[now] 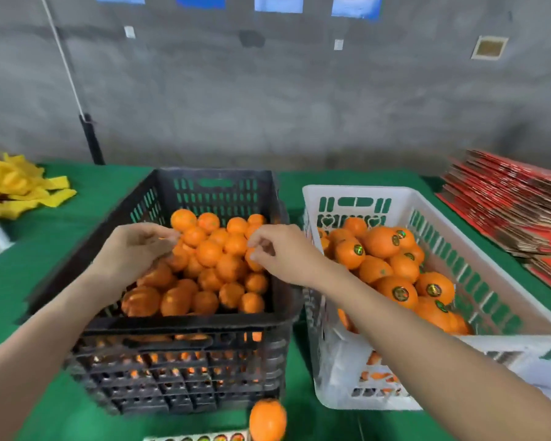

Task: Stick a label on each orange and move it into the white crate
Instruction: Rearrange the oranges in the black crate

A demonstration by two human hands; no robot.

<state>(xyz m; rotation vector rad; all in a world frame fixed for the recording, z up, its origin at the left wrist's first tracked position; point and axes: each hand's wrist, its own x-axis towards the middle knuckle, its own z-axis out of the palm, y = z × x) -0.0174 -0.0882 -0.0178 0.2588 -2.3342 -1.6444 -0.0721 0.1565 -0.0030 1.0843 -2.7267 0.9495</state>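
Note:
A black crate [185,326] at centre holds several unlabelled oranges [209,253]. To its right, the white crate [503,300] holds several oranges with round stickers [400,292]. My left hand [137,246] hovers over the black crate's left side with its fingers loosely curled above the oranges, and nothing shows in its grasp. My right hand [277,253] is over the crate's right side. Its fingers are curled, and thumb and forefinger meet close to an orange [254,264]. No label shows between them. A label sheet [201,437] peeks in at the bottom edge.
One loose orange [268,423] lies on the green tablecloth [77,202] in front of the black crate. Yellow foam nets [16,186] are piled at the far left. Flat red cartons [509,202] are stacked at the far right. A grey wall stands behind.

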